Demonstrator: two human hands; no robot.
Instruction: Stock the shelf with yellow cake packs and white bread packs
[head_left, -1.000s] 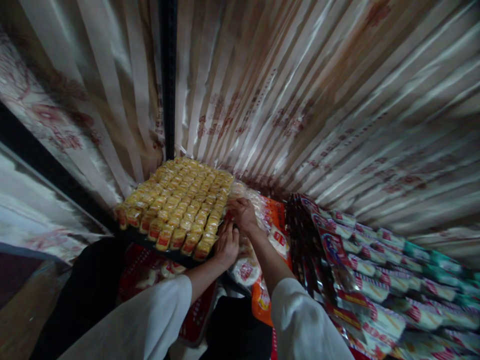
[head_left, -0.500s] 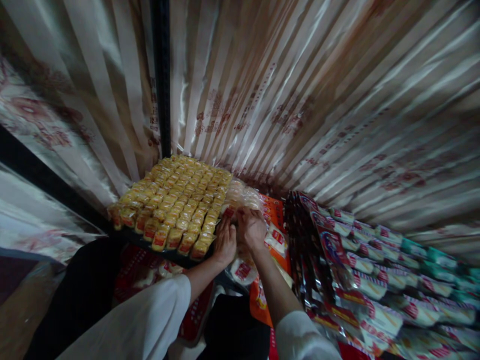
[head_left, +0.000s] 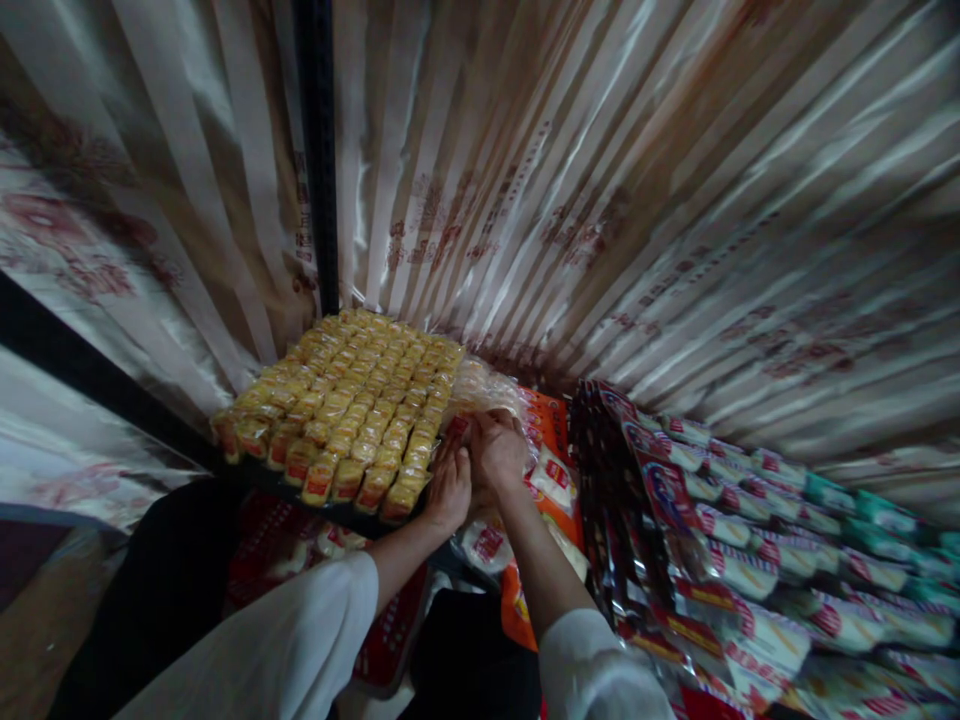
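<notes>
A big block of small yellow-and-red snack packets lies on a dark shelf. My left hand presses against its right side, fingers together on the packets. Beside it, my right hand curls over clear bags of pale round cakes stacked next to the block. What my right fingers grip is hidden under the hand. Both arms wear white sleeves.
Orange-and-white bags sit right of my hands. Rows of dark, red and green wrapped packets fill the shelf at right. A black upright post stands behind. Shiny striped sheeting hangs all around. Red bags lie on the shelf below.
My right hand has drawn back toward me and now sits close beside my left hand. The left hand stays against the yellow block.
</notes>
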